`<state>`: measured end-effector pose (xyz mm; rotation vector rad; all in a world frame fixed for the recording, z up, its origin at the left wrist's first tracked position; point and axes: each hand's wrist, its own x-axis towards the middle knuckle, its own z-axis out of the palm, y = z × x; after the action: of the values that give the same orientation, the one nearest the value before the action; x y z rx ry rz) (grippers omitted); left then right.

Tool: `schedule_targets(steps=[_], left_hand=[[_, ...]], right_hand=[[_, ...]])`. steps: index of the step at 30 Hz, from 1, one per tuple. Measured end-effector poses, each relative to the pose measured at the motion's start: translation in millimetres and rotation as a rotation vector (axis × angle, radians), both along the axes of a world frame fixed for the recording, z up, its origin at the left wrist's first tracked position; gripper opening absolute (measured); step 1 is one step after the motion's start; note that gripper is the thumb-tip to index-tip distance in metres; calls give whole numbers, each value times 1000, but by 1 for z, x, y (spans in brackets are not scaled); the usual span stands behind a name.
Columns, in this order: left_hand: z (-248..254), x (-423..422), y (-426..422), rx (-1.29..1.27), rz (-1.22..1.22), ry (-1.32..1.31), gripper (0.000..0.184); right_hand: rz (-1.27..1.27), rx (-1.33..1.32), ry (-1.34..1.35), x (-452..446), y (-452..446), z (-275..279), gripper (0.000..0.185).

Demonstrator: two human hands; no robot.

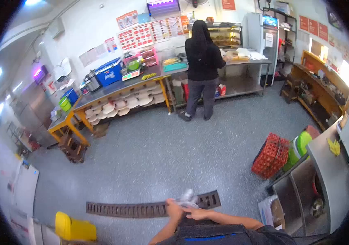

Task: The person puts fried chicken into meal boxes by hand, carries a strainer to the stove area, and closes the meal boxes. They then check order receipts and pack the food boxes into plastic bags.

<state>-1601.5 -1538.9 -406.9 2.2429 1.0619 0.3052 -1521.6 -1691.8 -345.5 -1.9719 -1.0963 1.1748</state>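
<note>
Low in the view, in front of my body, my left hand (174, 209) and my right hand (198, 213) are close together. Both are closed on a whitish, partly see-through thing (188, 199). It looks like thin plastic or a crumpled wrap, but blur hides its exact kind. My left hand grips its left side, and the right hand's fingers press on its lower edge. Beneath them, a long slotted drain grate (137, 209) runs across the grey floor.
A person in black (202, 57) stands at the far steel table (248, 62). Red egg trays (270, 156) and a green bin (297, 149) stand at right, beside a steel counter (319, 163). A yellow bin (74, 228) is at lower left; a blue cooler (109, 72) sits on the back bench.
</note>
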Motion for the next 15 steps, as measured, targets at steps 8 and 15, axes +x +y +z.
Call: schedule_targets(steps=[8,15], left_hand=[[-14,245,211,19,153,339,75],[-52,374,283,-126,110,594,53]], right_hand=[[-1165,79,180,327,-126,-37,49],[-1815,-181,660,489,-178,-161,28]])
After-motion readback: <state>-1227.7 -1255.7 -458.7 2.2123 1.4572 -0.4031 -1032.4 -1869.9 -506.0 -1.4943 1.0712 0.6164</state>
